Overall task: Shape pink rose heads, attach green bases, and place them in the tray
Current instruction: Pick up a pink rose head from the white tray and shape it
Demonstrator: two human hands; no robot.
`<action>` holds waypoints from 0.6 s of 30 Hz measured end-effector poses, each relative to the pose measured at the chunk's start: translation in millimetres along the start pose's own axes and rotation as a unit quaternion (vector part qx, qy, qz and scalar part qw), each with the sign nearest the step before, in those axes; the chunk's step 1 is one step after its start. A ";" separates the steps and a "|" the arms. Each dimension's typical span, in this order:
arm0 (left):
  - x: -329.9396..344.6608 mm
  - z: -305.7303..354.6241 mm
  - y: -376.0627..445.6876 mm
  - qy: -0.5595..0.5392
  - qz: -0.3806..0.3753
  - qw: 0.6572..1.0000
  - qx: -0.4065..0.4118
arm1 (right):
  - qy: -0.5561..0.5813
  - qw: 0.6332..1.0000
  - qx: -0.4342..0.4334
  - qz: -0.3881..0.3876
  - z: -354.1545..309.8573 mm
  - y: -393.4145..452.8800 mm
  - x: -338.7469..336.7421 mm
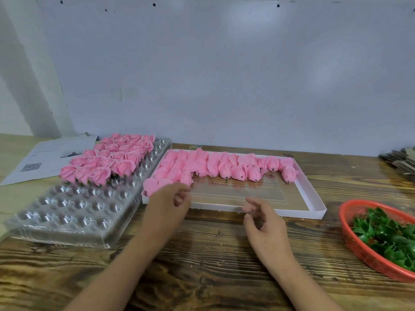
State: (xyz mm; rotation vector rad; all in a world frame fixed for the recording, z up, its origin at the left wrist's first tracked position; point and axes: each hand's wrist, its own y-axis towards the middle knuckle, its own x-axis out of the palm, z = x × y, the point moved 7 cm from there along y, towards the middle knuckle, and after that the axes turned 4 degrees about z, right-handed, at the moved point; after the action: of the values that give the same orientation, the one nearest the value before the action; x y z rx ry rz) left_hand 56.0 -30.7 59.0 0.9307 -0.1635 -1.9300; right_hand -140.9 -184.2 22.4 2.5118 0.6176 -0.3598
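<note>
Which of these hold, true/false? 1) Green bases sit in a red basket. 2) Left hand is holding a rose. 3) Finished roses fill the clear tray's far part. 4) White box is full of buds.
1) True: green bases lie in the red basket.
2) False: left hand holds nothing; so does the right hand.
3) True: finished roses occupy the far cells of the clear tray.
4) False: the white box has unshaped buds along its far side only.

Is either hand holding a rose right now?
No, the left hand and right hand hover with loosely curled fingers, gripping nothing, near the white box.
</note>
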 end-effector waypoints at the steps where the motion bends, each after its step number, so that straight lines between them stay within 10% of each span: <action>1: 11.7 5.5 -8.7 0.006 -0.016 0.999 0.026 | 0.000 1.000 -0.002 0.012 -0.8 1.7 -1.8; 9: 43.9 15.0 -31.1 0.038 -0.086 0.986 0.140 | -0.067 0.990 0.073 0.096 9.2 70.6 -32.7; 18: 43.5 8.2 -28.1 0.029 -0.076 0.991 0.109 | -0.153 0.941 0.300 -0.045 88.2 139.8 -15.6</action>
State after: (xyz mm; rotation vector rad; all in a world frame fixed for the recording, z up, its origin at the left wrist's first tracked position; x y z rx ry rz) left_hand 19.7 -52.7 28.2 1.1720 -0.2810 -2.0520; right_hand -96.6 -344.0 14.6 2.8996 0.5543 -1.0919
